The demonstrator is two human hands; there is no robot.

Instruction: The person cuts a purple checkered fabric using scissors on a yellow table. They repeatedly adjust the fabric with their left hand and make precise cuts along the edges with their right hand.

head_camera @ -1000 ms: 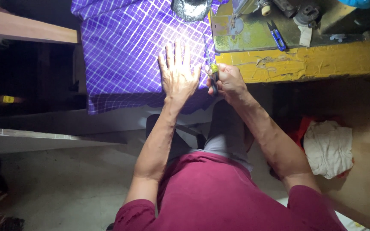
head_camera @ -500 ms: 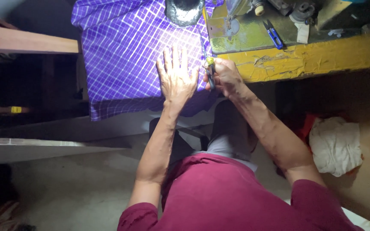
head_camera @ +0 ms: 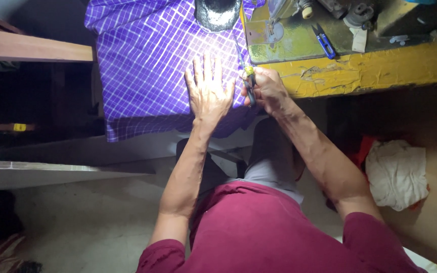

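Just beside the flat left hand (head_camera: pixel 208 96), right hand (head_camera: pixel 269 91) clasps scissors (head_camera: pixel 246 76).

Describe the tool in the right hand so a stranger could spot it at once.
Start at the purple checked cloth and go to its right edge, beside the yellow bench. There the right hand grips scissors. Unlike the blue snips on the bench, they have a yellow-green band.

A worn yellow desk (head_camera: pixel 380 71) with chipped paint crosses the upper right, lit from above. A wooden shelf (head_camera: pixel 31 48) juts from the left edge, above a dim grey concrete floor (head_camera: pixel 87 222). Under the desk's front edge lies a crumpled white cloth (head_camera: pixel 395 172).
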